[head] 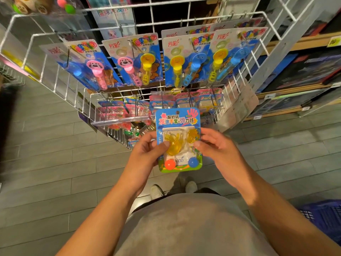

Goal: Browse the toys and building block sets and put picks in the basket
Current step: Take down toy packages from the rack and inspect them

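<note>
I hold a blue blister card toy pack (178,124) upright in front of me; it shows yellow sticky hands, an orange ball and a blue ball. My left hand (147,154) grips its left edge with the thumb on the front. My right hand (217,146) pinches its right edge, thumb on the blister. A blue plastic basket (324,217) sits low at my right side, only partly in view.
A white wire display rack (55,74) stands ahead, hung with bubble wand cards (134,60) above and more small toy packs (118,109) below. Wooden shelves with dark boxes (304,71) run along the right. Grey tiled floor (55,163) lies left; my shoes (156,191) are below.
</note>
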